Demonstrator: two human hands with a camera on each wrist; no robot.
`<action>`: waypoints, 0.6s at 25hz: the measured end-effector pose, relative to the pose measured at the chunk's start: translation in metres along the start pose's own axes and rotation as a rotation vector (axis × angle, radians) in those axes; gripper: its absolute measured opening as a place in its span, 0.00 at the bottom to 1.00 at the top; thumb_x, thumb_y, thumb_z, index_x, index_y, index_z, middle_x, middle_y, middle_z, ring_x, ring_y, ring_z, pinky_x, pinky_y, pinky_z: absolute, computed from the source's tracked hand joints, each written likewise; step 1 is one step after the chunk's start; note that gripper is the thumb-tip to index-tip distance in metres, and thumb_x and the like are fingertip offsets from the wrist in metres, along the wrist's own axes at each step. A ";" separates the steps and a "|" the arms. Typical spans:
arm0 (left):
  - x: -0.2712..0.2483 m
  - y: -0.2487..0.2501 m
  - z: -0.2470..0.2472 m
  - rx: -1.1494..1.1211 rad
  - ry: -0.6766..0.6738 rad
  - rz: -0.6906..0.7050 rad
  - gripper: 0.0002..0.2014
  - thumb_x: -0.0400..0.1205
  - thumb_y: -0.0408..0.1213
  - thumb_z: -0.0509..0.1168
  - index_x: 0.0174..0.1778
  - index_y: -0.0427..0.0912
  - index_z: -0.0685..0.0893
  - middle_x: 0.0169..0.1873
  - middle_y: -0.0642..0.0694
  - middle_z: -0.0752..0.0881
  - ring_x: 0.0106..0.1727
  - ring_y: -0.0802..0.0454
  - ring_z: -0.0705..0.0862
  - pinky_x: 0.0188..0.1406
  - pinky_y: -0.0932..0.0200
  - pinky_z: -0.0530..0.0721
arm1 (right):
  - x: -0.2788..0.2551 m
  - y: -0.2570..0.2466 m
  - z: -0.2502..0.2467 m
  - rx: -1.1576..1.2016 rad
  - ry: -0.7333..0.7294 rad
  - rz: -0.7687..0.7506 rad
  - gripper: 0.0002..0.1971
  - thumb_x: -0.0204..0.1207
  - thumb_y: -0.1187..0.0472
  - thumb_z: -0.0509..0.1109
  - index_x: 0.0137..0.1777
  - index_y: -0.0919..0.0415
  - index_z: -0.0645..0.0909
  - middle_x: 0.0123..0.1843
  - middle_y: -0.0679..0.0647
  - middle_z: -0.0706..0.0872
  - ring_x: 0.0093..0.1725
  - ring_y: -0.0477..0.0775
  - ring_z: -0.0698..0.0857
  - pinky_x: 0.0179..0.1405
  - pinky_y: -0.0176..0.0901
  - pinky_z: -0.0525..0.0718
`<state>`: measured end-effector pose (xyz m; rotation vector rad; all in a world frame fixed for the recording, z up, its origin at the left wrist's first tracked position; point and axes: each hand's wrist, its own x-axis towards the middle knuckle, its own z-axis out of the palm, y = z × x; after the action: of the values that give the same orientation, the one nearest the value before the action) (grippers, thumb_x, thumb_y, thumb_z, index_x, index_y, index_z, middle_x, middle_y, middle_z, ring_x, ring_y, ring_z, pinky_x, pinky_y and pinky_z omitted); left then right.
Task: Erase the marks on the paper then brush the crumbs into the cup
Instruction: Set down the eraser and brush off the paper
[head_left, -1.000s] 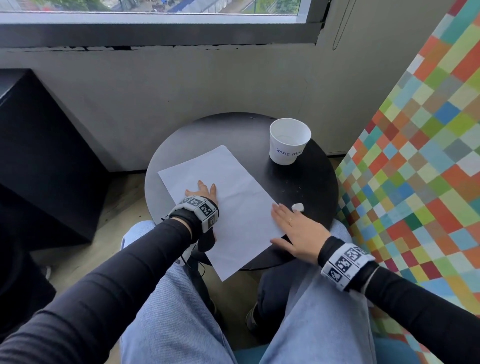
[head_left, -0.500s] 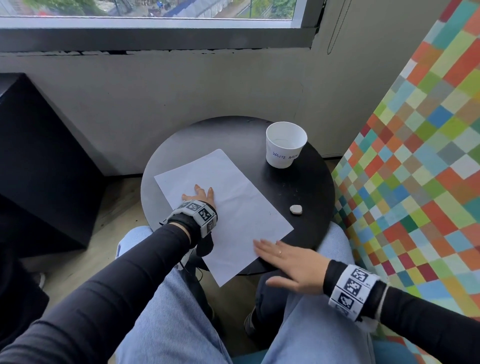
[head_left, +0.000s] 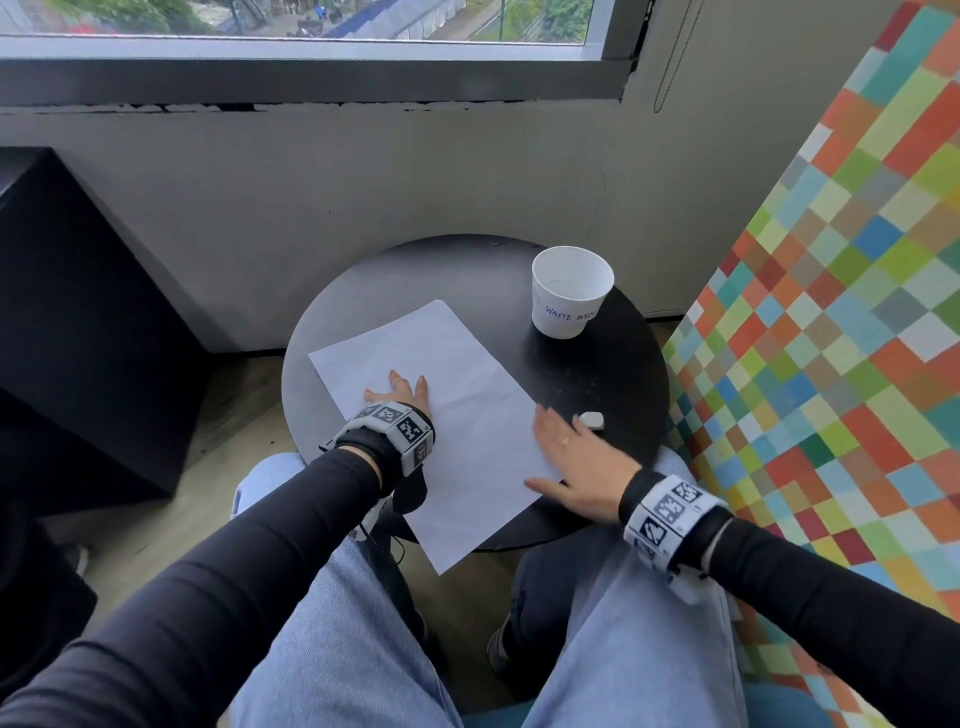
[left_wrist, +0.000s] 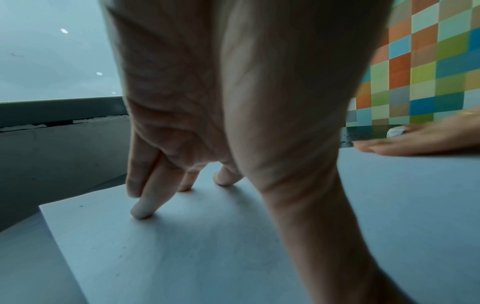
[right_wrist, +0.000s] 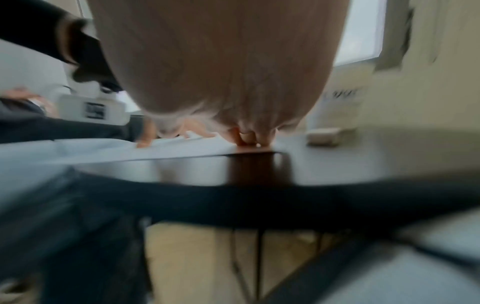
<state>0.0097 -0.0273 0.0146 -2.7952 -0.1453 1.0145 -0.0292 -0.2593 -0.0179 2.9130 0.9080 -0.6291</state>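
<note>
The right hand (head_left: 576, 462) is back up on the table (head_left: 395, 275): half a second ago it had swung off the near edge over the lap, and now it lies flat across the paper's (head_left: 457, 415) right edge, fingers (head_left: 545, 421) straight and holding nothing, much as it lay a second ago. That looks like repeated sweeping strokes, so I'd judge the erasing finished and the brushing under way. The sheet has stayed put, angled across the table with its near corner hanging over the edge, and no marks show on it from here. The left hand (head_left: 397, 392) still pins it down, fingers (left_wrist: 145, 205) spread and straight, tips pressed on the sheet, gripping nothing. The eraser (head_left: 591, 419) lies loose on the dark top just beside the right hand. Fine specks (head_left: 576, 387) dot the table between eraser and cup (head_left: 571, 291), so crumbs are yet to be gathered. The white cup stands upright at the far right, well apart from the hands, lettered in blue "WASTE BASK…", the end curving out of sight.
</note>
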 end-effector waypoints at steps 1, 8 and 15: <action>-0.001 0.001 0.000 -0.009 -0.008 -0.002 0.37 0.91 0.38 0.57 0.87 0.42 0.37 0.85 0.33 0.38 0.83 0.22 0.52 0.80 0.35 0.56 | 0.001 0.004 -0.007 -0.022 0.022 0.052 0.48 0.77 0.29 0.37 0.84 0.66 0.39 0.85 0.60 0.38 0.85 0.54 0.39 0.82 0.48 0.37; 0.001 0.003 -0.001 -0.014 -0.009 -0.012 0.38 0.90 0.37 0.57 0.87 0.42 0.36 0.85 0.33 0.38 0.83 0.22 0.51 0.80 0.35 0.55 | 0.001 -0.004 0.003 0.026 -0.002 -0.051 0.53 0.69 0.23 0.32 0.84 0.63 0.39 0.86 0.57 0.39 0.85 0.53 0.42 0.79 0.42 0.35; 0.004 0.003 0.000 -0.016 -0.013 -0.003 0.38 0.90 0.37 0.57 0.87 0.44 0.36 0.86 0.34 0.38 0.83 0.22 0.51 0.80 0.34 0.57 | 0.002 -0.022 0.000 0.067 -0.062 -0.215 0.40 0.83 0.37 0.49 0.85 0.61 0.38 0.85 0.52 0.38 0.84 0.47 0.41 0.82 0.41 0.38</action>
<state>0.0134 -0.0294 0.0114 -2.8027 -0.1608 1.0353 -0.0400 -0.2404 -0.0168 2.8570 1.2263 -0.7719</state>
